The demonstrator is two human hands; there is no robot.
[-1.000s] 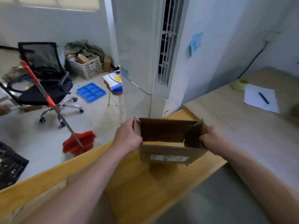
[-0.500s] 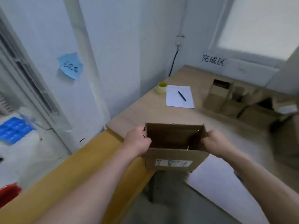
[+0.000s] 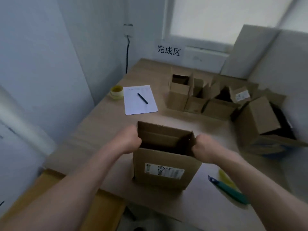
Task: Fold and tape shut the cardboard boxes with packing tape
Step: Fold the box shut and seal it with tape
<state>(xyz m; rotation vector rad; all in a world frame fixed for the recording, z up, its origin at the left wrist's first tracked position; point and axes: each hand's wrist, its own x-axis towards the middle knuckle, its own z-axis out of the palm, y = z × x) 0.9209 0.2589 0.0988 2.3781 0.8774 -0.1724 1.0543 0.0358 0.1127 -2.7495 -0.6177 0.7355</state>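
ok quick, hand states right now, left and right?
Left hand: gripping the left top edge of the open cardboard box.
Right hand: gripping the box's right top edge.

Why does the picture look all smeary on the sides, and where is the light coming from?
In the head view, the edges smear with motion blur: the big box at right and the teal cutter look streaky, while the held box, gripped by the left hand and right hand, is sharper. Light comes from the bright, washed-out window; the wide lens bends the walls.
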